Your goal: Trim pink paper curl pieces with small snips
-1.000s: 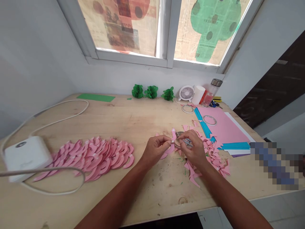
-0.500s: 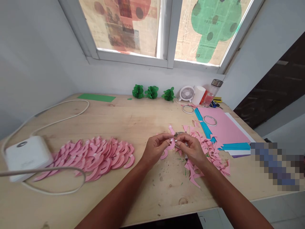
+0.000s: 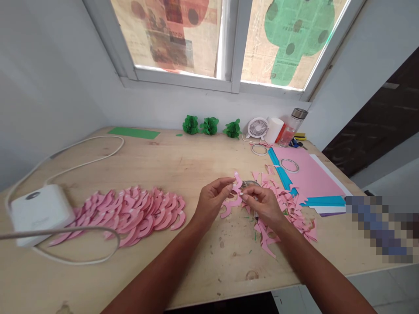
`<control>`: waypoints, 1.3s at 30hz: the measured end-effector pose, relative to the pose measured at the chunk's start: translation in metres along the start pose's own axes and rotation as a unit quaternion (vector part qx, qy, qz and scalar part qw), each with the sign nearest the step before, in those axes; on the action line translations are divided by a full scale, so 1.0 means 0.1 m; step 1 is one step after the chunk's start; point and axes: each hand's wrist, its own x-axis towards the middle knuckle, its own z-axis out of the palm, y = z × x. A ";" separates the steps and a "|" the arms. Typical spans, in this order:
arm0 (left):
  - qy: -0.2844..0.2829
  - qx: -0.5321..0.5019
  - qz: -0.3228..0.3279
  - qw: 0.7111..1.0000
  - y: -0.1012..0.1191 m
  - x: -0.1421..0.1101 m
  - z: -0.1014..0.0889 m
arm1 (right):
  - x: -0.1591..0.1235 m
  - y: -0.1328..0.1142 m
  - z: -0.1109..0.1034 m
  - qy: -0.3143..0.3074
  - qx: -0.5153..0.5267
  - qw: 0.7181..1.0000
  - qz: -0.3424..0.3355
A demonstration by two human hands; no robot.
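Over the middle of the wooden table [image 3: 183,165], my left hand [image 3: 211,201] and my right hand [image 3: 262,205] pinch a curved pink paper piece [image 3: 236,192] between their fingertips. A small white bit sits on the piece where the fingers meet. A tape ring [image 3: 250,185] lies just behind my right hand, partly hidden. Pink paper scraps [image 3: 294,213] are strewn under and right of my right hand. A spread of curved pink pieces [image 3: 131,213] lies to the left.
A white box [image 3: 39,211] with a looping cable [image 3: 81,163] sits at the left. Along the back stand three green paper balls [image 3: 209,125], a small white fan [image 3: 258,127], a bottle [image 3: 291,126]. Pink [image 3: 307,174] and blue sheets [image 3: 324,200] with tape rings [image 3: 289,165] lie at the right.
My right hand has let go of the metal tool it held a second ago and now pinches the pink piece. The piece has shifted slightly and both hands sit a little lower.
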 end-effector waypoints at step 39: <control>-0.019 0.051 0.058 0.997 -0.14 0.00 0.00 | -0.01 0.00 0.06 -0.015 -0.057 0.997 0.047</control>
